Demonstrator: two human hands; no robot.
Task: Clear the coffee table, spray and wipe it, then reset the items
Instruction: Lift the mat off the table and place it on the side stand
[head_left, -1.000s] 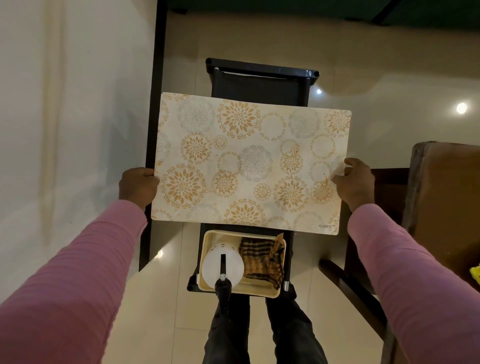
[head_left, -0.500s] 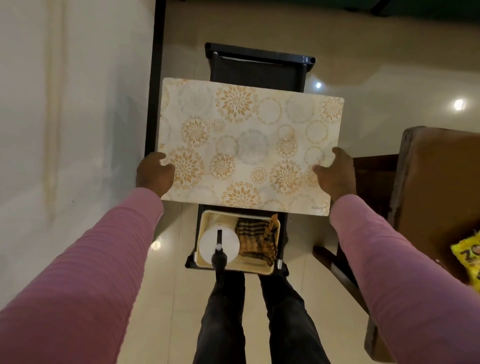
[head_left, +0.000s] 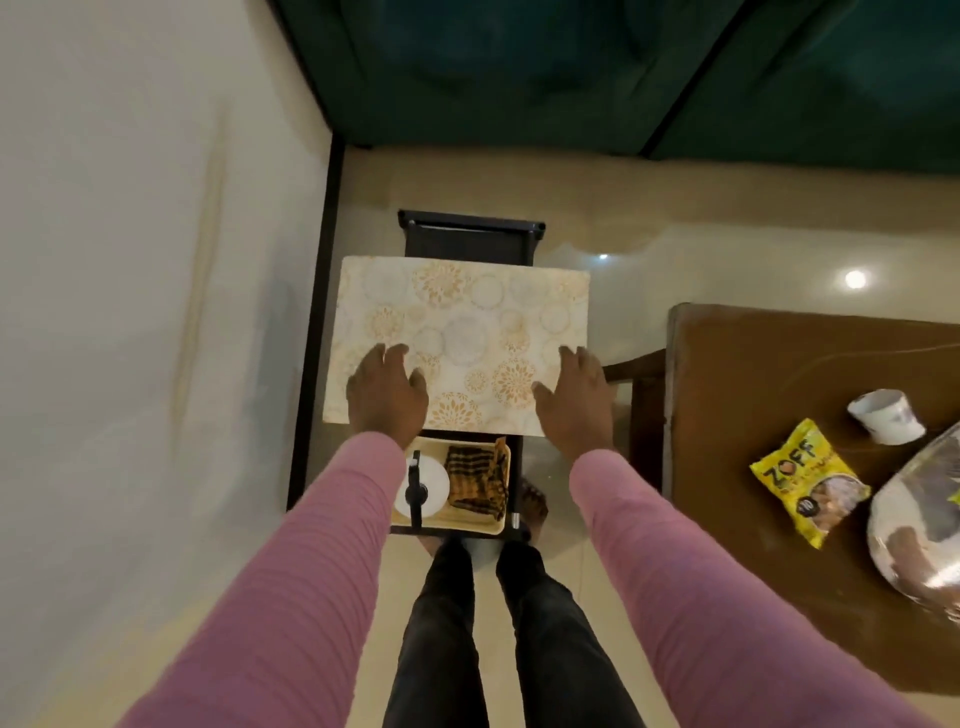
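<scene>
Placemat (head_left: 467, 322) with the gold and grey floral circles is lying flat on top of a small dark rack (head_left: 470, 234), overhanging it on both sides so you only see the rack's far end poking out behind it. Left hand (head_left: 387, 395) rests on the mat's near left corner with the fingers spread and relaxed, not gripping anything. Right hand (head_left: 574, 400) does the same at the near right edge, palm down, fingers loose, and partly off the side of the mat. Just under the mat's near edge, on a lower level of the rack, there's a cream tray (head_left: 447, 527) holding a white spray bottle (head_left: 434, 483) with a black trigger head and a brown checked cloth (head_left: 475, 480) beside it; the far part of the tray is hidden by the mat. Off to the right sits the brown coffee table (head_left: 753, 374), cut off by the frame, with a yellow snack packet (head_left: 808, 480), a white cup (head_left: 885, 415) tipped on its side, and something silvery and shiny (head_left: 919, 519) at the edge that I honestly can't identify. Whole shot is a bit blurry.
</scene>
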